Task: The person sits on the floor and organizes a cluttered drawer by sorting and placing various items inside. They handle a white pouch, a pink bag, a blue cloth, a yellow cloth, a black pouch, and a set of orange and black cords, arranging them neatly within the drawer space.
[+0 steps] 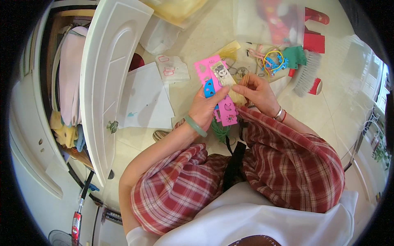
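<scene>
My left hand (201,105), a green bangle at its wrist, grips a small stack of flat pieces. In it are pink cut-out stencils (229,115), a blue stencil strip (209,87) and a pale card with a black-and-white cow picture (221,73). Close on the right, my right hand (263,96) is closed, its thumb by the card's lower edge. Thin tan strands (245,79) rise from between its fingers. A yellowish piece (237,97), partly covered, lies behind the thumbs. Green cord (221,128) shows below the stencils.
White paper sheets (143,100) and a clear bag (172,69) lie left on the tiled floor. Ahead are tangled cords (269,61), a green piece (294,57), a brush (308,74) and a translucent bin (269,20). An open cabinet door (111,82) stands left.
</scene>
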Available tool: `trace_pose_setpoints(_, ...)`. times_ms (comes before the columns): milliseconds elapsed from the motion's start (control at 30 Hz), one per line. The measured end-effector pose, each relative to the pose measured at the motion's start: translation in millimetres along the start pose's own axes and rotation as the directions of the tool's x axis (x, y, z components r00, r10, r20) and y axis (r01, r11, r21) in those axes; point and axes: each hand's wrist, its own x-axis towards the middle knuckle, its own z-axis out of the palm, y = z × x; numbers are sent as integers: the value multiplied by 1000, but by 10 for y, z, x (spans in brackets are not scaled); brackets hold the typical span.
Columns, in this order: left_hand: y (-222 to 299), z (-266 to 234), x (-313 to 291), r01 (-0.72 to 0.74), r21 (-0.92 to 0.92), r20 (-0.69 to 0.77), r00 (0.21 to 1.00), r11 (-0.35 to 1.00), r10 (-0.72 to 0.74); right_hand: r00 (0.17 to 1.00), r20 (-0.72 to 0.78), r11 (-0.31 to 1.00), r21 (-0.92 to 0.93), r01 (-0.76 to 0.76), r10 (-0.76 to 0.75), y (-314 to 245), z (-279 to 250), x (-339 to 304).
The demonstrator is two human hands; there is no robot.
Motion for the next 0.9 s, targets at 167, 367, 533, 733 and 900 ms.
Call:
trace_pose_setpoints(167, 78, -3, 42, -57, 22, -57, 997, 998, 58, 999, -1, 999, -32, 32, -32, -60, 27, 38)
trace_pose_setpoints(367, 182, -180, 107, -195, -37, -188, 965, 980, 185, 999, 7, 878, -478, -36, 45, -8, -252, 388)
trace_pose_setpoints(533, 237, -230, 67, -164, -41, -160, 975, 986, 155, 809, 129, 441, -784, 437, -573, 195, -489, 852)
trace_pose_setpoints(733, 337, -146, -45, -184, -25, -56, 982, 983, 182, 866, 252, 174, -919, 354, -432, 101, -346, 1147)
trace_pose_setpoints(900, 359, -174, -87, -200, -29, -96, 976, 979, 197, 919, 197, 344, -884, 317, -341, -5, -434, 1093)
